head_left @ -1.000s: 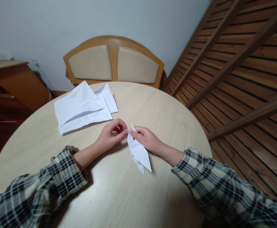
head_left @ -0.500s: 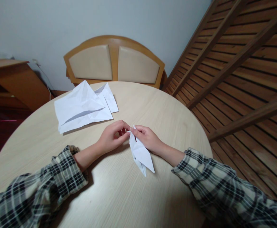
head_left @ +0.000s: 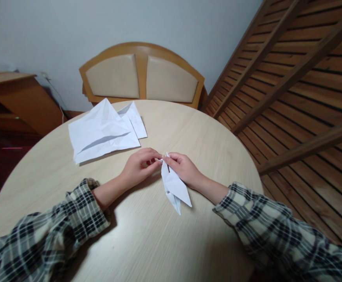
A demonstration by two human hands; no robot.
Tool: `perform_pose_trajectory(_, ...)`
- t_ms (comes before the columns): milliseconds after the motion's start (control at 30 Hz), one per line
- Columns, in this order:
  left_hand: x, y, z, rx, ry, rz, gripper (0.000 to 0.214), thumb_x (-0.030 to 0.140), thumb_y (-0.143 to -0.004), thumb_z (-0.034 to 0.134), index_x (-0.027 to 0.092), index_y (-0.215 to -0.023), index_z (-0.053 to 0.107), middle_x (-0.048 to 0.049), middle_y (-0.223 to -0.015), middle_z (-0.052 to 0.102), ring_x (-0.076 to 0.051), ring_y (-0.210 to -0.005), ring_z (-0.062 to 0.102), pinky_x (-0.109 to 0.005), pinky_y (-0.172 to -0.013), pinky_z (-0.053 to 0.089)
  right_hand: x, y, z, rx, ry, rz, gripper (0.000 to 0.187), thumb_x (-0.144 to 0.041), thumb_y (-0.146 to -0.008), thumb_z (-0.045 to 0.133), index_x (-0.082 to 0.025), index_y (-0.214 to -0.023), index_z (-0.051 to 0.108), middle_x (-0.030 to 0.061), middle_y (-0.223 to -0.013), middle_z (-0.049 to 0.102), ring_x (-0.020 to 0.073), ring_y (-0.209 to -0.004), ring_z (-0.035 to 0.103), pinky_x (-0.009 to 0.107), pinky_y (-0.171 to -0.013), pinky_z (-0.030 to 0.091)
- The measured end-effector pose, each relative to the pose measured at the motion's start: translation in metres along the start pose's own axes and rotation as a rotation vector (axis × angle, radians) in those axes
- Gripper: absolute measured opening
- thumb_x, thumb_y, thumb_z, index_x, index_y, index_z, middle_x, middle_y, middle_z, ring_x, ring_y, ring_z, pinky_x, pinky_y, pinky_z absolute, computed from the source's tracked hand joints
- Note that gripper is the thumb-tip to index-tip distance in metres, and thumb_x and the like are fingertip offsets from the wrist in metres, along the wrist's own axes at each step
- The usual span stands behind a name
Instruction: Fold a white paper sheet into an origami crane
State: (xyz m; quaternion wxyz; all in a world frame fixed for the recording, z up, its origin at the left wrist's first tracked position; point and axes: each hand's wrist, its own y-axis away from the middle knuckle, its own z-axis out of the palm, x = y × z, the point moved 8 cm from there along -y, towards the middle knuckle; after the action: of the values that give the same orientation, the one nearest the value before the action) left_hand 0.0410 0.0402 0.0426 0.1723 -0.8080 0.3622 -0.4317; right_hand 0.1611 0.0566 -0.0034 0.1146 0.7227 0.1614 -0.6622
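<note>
A piece of white folded paper [head_left: 175, 186], narrow with two pointed ends hanging toward me, is held over the middle of the table. My right hand [head_left: 185, 168] is closed on its upper right edge, thumb on top and fingers beneath. From the other side, my left hand [head_left: 141, 165] pinches the paper's upper tip between thumb and fingertips. A short dark reddish slit shows between the folds near the right thumb. The fingertips of both hands meet at the tip and hide it in part.
Creased white paper sheets [head_left: 100, 129] lie toward the back left of the round wooden table [head_left: 218, 152]. Behind it stands a padded wooden headboard [head_left: 142, 74]. A slatted wooden screen [head_left: 300, 86] rises on the right, and a wooden cabinet [head_left: 21, 98] is at the far left.
The lower points of the folded paper have risen slightly, and both hands keep their hold at its upper tip. The whole view has shifted very little.
</note>
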Motion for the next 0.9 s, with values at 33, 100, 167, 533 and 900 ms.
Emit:
perform_pose_trajectory(33,-0.001,0.000,0.000,-0.001,-0.007,-0.009,0.013,0.023,-0.093,0.059,0.016,-0.097,0.070,-0.0043,-0.084,0.068,-0.012,-0.069,0.058,-0.023,-0.061,0.047,0.000,0.000,0.000,0.003,-0.001,-0.002,0.042,-0.058,-0.082,0.062,-0.018,-0.070,0.055,-0.0037,-0.064,0.045,0.0102,-0.057,0.039,0.025,-0.051,0.028)
perform_pose_trajectory(100,-0.003,0.000,0.000,-0.006,-0.007,-0.034,0.016,0.025,-0.093,0.060,0.017,-0.103,0.069,-0.0038,-0.084,0.067,-0.012,-0.069,0.058,-0.023,-0.061,0.047,-0.001,0.000,-0.001,0.008,-0.001,-0.007,0.040,-0.056,-0.082,0.062,-0.018,-0.071,0.057,-0.0036,-0.064,0.046,0.0102,-0.058,0.040,0.025,-0.051,0.029)
perform_pose_trajectory(167,-0.003,0.000,0.001,-0.015,0.005,-0.052,0.018,0.026,-0.093,0.059,0.017,-0.106,0.069,-0.0039,-0.084,0.067,-0.012,-0.070,0.058,-0.022,-0.059,0.048,-0.001,0.000,-0.002,0.013,-0.002,-0.010,0.038,-0.054,-0.083,0.062,-0.018,-0.073,0.058,-0.0035,-0.065,0.047,0.0102,-0.058,0.041,0.025,-0.052,0.030)
perform_pose_trajectory(533,-0.005,0.001,0.004,-0.040,0.041,-0.117,0.021,0.031,-0.093,0.054,0.016,-0.102,0.066,-0.0054,-0.088,0.067,-0.015,-0.077,0.060,-0.025,-0.064,0.048,-0.004,-0.001,-0.008,0.043,-0.011,-0.039,0.039,-0.054,-0.082,0.061,-0.019,-0.069,0.053,-0.0044,-0.062,0.044,0.0095,-0.056,0.039,0.025,-0.050,0.029)
perform_pose_trajectory(900,-0.013,0.001,0.013,-0.136,-0.001,-0.161,0.030,0.034,-0.096,0.045,0.016,-0.076,0.058,-0.0004,-0.069,0.059,-0.014,-0.066,0.054,-0.027,-0.063,0.041,-0.010,-0.002,-0.007,0.026,0.153,-0.148,0.038,-0.050,-0.089,0.053,-0.020,-0.066,0.048,-0.0036,-0.063,0.044,0.0115,-0.060,0.042,0.026,-0.055,0.033)
